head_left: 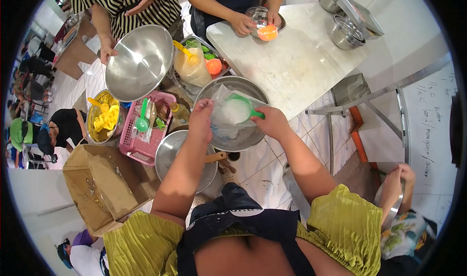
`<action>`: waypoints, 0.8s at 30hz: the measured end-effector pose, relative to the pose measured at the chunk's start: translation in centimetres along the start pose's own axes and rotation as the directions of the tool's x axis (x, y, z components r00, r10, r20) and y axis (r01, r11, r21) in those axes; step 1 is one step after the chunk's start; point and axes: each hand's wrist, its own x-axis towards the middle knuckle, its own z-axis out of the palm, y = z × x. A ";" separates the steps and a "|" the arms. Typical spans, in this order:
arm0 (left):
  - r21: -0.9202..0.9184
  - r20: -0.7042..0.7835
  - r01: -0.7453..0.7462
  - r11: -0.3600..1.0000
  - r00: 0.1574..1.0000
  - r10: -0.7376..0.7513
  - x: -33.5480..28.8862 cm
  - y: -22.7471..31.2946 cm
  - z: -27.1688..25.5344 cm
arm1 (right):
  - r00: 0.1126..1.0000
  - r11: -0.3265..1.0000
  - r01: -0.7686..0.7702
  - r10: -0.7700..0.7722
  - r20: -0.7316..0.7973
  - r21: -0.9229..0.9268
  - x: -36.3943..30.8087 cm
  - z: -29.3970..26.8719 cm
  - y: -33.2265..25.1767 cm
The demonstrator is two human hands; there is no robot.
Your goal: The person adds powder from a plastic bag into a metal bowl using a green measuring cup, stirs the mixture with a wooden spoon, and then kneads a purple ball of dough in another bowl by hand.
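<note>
My right hand (270, 122) grips the handle of a green measuring cup (247, 102). White powder or fine grains (235, 111) fill the cup. My left hand (202, 118) pinches the edge of a clear plastic bag (221, 97). Both the cup and the bag are above a large steel bowl (260, 87), with part of the bag down inside it. More of the bag's contents are hidden behind the cup. Close to my left forearm stands a steel pot (168, 147) with a wooden-handled tool (215, 157) across its rim.
To the left are a pink basket (127, 137) with a green scoop, a bowl of yellow spread (108, 120) and a cardboard box (116, 193). One person holds a large steel bowl (141, 62). Another holds an orange cup (267, 33) at the white table (301, 67).
</note>
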 end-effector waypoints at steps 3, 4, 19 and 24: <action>-0.006 0.010 0.011 1.000 1.000 -0.011 -0.2 0.2 0.4 | 0.987 0.977 -0.117 0.095 0.133 0.176 0.3 -0.5 0.5; -0.005 0.004 0.014 1.000 1.000 -0.014 -0.3 0.1 0.5 | 0.969 0.948 -0.179 0.124 0.214 0.262 0.2 -0.6 0.5; -0.098 0.023 0.013 0.995 1.000 -0.011 -1.1 0.6 1.2 | 0.995 0.963 -0.091 0.076 0.070 0.253 -0.1 1.2 1.1; -0.104 0.027 0.005 0.995 1.000 -0.002 -1.1 0.4 1.6 | 0.998 0.958 -0.033 0.015 0.068 0.286 -0.2 2.1 1.7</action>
